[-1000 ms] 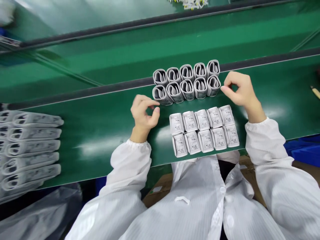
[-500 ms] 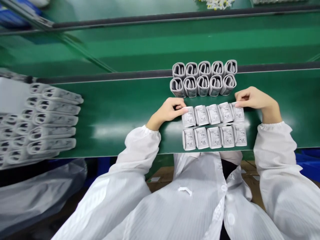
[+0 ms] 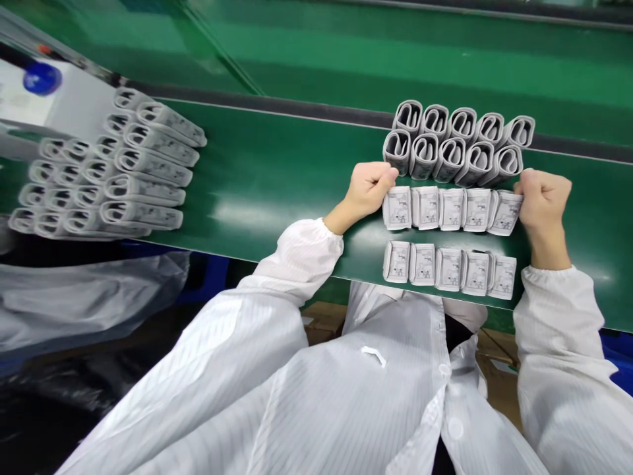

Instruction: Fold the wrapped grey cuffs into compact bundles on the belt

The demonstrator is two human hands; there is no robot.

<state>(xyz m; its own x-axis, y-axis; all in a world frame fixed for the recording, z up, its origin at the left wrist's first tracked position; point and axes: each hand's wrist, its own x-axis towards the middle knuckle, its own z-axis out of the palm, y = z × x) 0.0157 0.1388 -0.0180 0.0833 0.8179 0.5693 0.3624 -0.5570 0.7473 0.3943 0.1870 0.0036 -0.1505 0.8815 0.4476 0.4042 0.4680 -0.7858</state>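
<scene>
My left hand (image 3: 368, 189) is closed at the left end of a row of rolled grey cuffs (image 3: 451, 210) with printed drawings on their faces. At the opposite end, my right hand (image 3: 546, 203) is closed in a fist against the last cuff; its fingertips are partly hidden. The row lies on the green worktop between both hands. Nearer my body is a second row of printed cuffs (image 3: 449, 269), apart from the first. Just behind the held row, two rows of rolled cuffs (image 3: 452, 158) stand with their spiral ends facing up.
To the left, many more rolled cuffs (image 3: 148, 161) are stacked beside a white box (image 3: 82, 99) with a blue round object (image 3: 42, 78). A dark rail (image 3: 277, 109) runs along the worktop's back. Below the left edge hangs a translucent plastic sheet (image 3: 93, 297).
Both hands have moved the upper printed row away from my body, widening the gap to the front row and nearing the standing cuffs. My fingers have curled into fists. The camera view has shifted and tilted.
</scene>
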